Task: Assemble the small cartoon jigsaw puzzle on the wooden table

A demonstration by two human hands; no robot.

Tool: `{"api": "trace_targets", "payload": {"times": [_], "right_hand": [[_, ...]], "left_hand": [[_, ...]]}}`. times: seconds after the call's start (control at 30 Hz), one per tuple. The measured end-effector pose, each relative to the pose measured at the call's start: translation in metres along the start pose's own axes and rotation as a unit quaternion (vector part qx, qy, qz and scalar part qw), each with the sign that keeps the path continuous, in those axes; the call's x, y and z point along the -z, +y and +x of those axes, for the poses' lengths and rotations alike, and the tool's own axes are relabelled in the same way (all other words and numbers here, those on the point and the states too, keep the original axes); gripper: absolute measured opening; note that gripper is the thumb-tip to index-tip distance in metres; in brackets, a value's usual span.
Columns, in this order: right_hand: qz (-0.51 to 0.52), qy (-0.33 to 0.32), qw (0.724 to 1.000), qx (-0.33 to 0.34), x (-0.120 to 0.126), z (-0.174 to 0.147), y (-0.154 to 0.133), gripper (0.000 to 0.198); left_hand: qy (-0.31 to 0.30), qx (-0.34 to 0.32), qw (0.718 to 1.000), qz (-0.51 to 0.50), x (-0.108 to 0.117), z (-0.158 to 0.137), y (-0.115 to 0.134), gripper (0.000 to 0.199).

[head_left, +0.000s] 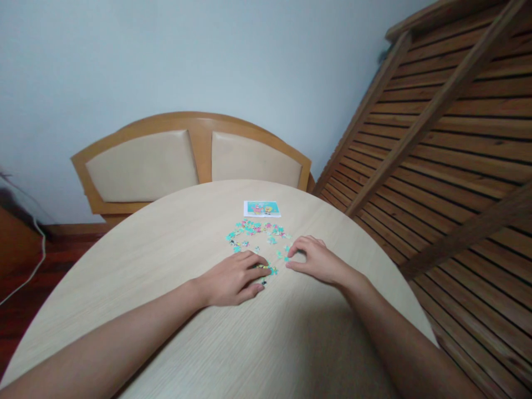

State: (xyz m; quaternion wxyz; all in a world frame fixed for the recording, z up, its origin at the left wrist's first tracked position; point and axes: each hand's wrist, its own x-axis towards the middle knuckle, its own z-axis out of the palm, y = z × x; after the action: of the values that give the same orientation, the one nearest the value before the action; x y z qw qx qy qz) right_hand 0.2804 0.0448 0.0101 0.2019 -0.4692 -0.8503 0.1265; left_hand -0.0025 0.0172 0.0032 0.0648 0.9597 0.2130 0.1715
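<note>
My left hand [238, 278] lies palm down on the table with its fingers spread. Its fingertips rest on a small cluster of jigsaw puzzle pieces [273, 270], partly hiding them. Across a short gap, my right hand [313, 258] has its thumb and forefinger brought together around a small teal puzzle piece [286, 259], low over the tabletop. Beyond both hands, several loose puzzle pieces [251, 226] in teal, pink and yellow are scattered in a loose arc. Behind these lies a picture card [262, 209] with a pink and a yellow cartoon figure on teal.
The round pale wooden table [199, 343] fills the foreground. A padded wooden headboard [143, 166] stands behind it against a pale wall. Wooden slats [415, 166] lean at the right. A white cable [42, 249] hangs at the far left.
</note>
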Motion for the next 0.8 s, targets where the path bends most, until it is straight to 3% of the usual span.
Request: {"api": "trace_targets", "payload": {"times": [0.2,0.37,0.57,0.8], "right_hand": [[0.040,-0.033,0.998,0.045,0.0003,0.0012,-0.0024,0.005],[0.064,-0.047,0.993,0.088,-0.0032,0.0020,-0.0043,0.012],[0.056,-0.003,0.998,0.040,-0.0037,0.0023,-0.0054,0.011],[0.048,-0.012,0.998,0.023,-0.0064,0.0015,-0.0078,0.016]], "left_hand": [[-0.006,-0.006,1.000,0.001,0.0018,0.0009,0.0009,0.036],[-0.003,-0.023,1.000,-0.006,0.0030,0.0020,0.0014,0.036],[-0.006,-0.029,1.000,-0.006,0.0010,0.0007,-0.0008,0.035],[-0.015,-0.041,0.999,-0.007,0.0015,0.0016,-0.0012,0.035]]}}
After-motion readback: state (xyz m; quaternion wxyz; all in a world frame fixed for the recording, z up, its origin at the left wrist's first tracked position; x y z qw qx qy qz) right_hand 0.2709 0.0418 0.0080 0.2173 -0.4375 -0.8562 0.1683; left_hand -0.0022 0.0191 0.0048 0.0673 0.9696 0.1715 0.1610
